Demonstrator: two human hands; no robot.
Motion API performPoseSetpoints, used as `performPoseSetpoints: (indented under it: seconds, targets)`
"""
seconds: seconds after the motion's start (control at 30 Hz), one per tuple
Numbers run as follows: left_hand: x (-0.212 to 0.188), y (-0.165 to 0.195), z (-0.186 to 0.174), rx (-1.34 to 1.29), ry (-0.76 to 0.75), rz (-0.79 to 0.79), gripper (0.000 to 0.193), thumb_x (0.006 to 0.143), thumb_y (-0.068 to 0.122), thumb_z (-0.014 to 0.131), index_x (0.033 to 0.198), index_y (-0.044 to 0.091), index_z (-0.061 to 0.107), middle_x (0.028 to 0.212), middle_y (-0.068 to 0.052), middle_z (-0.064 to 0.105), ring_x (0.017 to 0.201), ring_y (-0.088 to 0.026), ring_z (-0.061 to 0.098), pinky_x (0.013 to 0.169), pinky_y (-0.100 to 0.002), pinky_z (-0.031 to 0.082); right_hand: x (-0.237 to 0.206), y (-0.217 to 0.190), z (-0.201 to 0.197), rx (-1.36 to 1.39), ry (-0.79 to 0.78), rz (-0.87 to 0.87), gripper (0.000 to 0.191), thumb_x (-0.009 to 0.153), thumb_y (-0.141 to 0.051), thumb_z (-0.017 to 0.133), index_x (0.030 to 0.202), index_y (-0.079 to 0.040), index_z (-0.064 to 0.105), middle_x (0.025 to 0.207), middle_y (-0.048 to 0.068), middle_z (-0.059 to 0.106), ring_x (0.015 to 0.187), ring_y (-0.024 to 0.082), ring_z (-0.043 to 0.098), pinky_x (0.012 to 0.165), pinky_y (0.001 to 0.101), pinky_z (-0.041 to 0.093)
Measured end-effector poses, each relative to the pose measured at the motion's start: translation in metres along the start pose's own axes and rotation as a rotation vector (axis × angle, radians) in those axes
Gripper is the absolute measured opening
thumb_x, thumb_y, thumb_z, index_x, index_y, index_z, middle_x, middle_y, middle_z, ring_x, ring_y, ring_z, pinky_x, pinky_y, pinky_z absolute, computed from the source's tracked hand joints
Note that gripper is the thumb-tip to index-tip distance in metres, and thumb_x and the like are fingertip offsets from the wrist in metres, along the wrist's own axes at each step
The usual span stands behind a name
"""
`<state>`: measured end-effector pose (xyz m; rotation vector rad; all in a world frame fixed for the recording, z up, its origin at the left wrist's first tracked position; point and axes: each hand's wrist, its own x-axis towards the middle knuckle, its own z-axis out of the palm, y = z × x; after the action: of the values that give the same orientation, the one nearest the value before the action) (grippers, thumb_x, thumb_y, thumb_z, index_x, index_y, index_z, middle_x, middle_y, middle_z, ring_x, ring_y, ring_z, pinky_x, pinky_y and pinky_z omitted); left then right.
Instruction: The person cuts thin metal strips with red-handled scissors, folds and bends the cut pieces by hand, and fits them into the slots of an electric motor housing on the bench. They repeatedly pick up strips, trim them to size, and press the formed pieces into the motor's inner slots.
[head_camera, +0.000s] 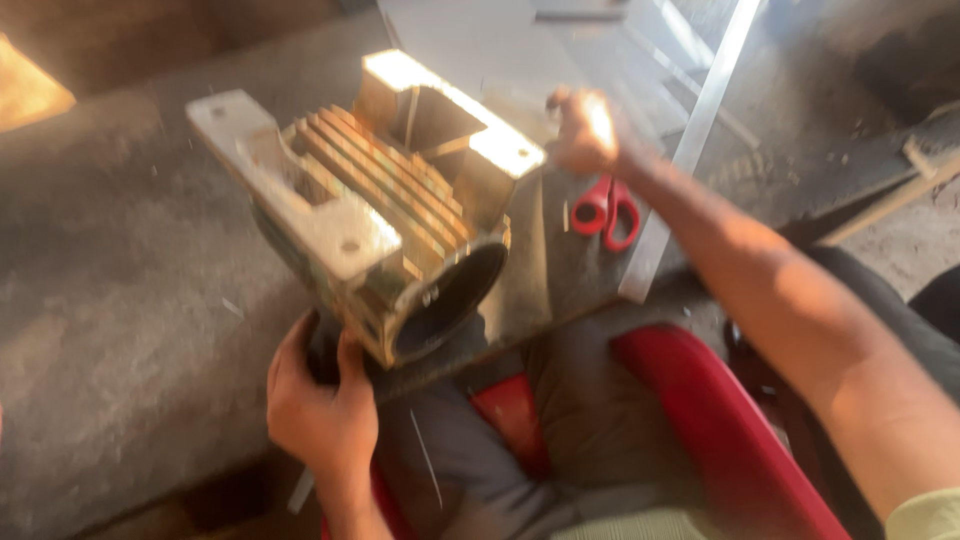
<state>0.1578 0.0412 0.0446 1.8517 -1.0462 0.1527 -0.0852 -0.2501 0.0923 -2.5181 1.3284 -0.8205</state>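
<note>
1. My left hand (320, 405) grips the near lower end of a metal motor housing (370, 215), my fingers (352, 362) curled up around its rim beside the round dark bore.
2. The housing is tilted, its bore facing down toward me and to the right of my left fingers. Its ribbed fins run up and away from them, and a boxy open top catches bright light at the far end.
3. A flat mounting foot with a bolt hole sticks out on the side of the housing above my left fingers, and a second one sits further off to the upper left.
4. My right hand (583, 132) is stretched out across the housing's far right corner. It is blurred; the fingers look closed into a loose fist, but I cannot tell whether they hold anything or touch the housing.
5. Just below and to the right of my right fingers lies a pair of scissors with red handles (606, 212) on the grey surface (560, 270).
6. A long pale metal strip (690, 150) runs slantwise past my right wrist, over the surface, beyond the scissors.
7. Near my left wrist and under my right forearm is a red seat (720, 420), with my grey trousers (480, 480) between.
</note>
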Motion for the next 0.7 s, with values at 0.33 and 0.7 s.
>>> performPoseSetpoints:
  seconds: [0.33, 0.7]
  targets:
    - [0.001, 0.003, -0.007, -0.022, -0.007, 0.010, 0.038, 0.090, 0.021, 0.079, 0.123, 0.004, 0.072, 0.119, -0.013, 0.073, 0.107, -0.029, 0.072, 0.089, -0.037, 0.057, -0.007, 0.031, -0.019, 0.122, -0.115, 0.179, 0.037, 0.087, -0.037, 0.087, 0.087, -0.001, 0.078, 0.069, 0.010, 0.065, 0.058, 0.016, 0.057, 0.053, 0.0328, 0.045]
    - [-0.003, -0.004, -0.007, -0.041, -0.014, 0.019, 0.037, 0.094, 0.023, 0.077, 0.126, 0.004, 0.071, 0.120, -0.014, 0.073, 0.107, -0.028, 0.072, 0.091, -0.038, 0.057, -0.042, 0.069, -0.037, 0.543, -0.161, 0.273, 0.041, 0.083, -0.013, 0.079, 0.120, 0.000, 0.070, 0.083, 0.010, 0.074, 0.060, 0.010, 0.063, 0.051, 0.0257, 0.052]
